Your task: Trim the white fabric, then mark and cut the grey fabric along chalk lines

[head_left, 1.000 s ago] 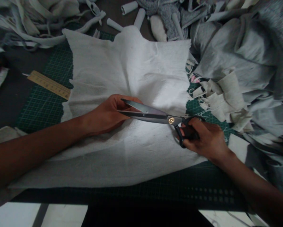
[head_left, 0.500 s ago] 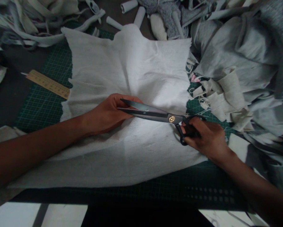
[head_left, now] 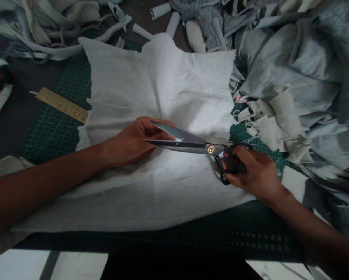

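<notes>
A large piece of white fabric [head_left: 118,77] with ragged edges lies in front of me, bunched up near its middle. My left hand [head_left: 141,138] pinches a fold of it between thumb and fingers. In my right hand [head_left: 254,169] are black-handled scissors [head_left: 188,146] with a brass pivot screw, fingers through the loops. Their blades stand apart and point left, the tips reaching over my left fingers. A small bit of white shows between the blades, close to the left fingertips.
Under the fabric is a green cutting mat [head_left: 57,128]. A wooden ruler [head_left: 64,104] pokes out at the left. Fabric scraps [head_left: 270,120] and a heap of grey cloth [head_left: 291,66] lie on the right; rolled pieces [head_left: 160,10] and fabric strips [head_left: 54,46] lie at the back.
The scissor blades have spread wider, the lower blade and handle dropping slightly. My left hand keeps its pinch on the fabric. The whole view has shifted a little.
</notes>
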`<state>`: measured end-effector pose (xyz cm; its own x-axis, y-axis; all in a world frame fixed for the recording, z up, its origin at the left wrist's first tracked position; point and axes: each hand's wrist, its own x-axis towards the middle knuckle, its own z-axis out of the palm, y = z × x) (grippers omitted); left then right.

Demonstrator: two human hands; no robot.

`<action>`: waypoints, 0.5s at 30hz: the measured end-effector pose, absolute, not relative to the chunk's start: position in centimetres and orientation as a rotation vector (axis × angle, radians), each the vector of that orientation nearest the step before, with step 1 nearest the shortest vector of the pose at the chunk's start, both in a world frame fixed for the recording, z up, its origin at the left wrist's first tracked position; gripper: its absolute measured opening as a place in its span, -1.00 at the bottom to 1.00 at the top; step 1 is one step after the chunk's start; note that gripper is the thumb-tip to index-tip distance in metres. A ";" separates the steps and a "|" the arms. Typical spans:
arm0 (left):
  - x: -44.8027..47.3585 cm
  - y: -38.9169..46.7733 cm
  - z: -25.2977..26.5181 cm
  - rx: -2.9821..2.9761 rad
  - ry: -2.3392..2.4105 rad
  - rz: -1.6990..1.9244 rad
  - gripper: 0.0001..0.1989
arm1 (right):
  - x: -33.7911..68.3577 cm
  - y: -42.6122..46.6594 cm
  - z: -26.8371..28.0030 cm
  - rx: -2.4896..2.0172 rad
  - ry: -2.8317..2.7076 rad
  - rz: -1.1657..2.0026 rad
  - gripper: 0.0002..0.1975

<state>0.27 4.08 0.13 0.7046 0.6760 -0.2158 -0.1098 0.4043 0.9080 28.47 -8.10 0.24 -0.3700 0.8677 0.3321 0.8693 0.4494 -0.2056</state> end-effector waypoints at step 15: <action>0.4 3.9 0.3 1.073 0.661 0.536 -0.65 | 28.7 -8.2 -0.2 -1.502 -2.349 -0.030 -0.94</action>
<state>0.35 3.95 0.33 0.6914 0.6857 -0.2276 -0.0807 0.3864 0.9188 28.73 -8.20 -0.16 -0.3759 0.8758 0.3027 0.8832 0.4375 -0.1688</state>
